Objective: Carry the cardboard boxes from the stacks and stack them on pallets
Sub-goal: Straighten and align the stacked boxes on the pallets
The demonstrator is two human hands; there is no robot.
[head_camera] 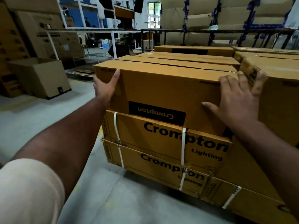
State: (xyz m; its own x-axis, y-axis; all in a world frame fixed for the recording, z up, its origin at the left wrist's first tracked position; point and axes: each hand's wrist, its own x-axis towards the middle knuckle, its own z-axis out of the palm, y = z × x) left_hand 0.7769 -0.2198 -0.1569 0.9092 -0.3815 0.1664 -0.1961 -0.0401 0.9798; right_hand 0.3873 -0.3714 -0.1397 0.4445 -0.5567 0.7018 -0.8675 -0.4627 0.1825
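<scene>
A brown cardboard box (163, 91) with an upside-down black Crompton label sits on top of a stack in front of me. My left hand (105, 84) grips its left end, thumb up at the top edge. My right hand (237, 97) lies flat on its front right corner, fingers spread and reaching over the right edge. Below it are two strapped Crompton Lighting boxes (161, 143) bound with white bands. Whether a pallet lies under the stack is hidden.
More brown boxes (187, 58) lie in rows behind the held one, and another stack (278, 88) stands close on the right. An open carton (40, 76) sits on the grey floor at left. Shelving and tall box stacks (210, 18) fill the background.
</scene>
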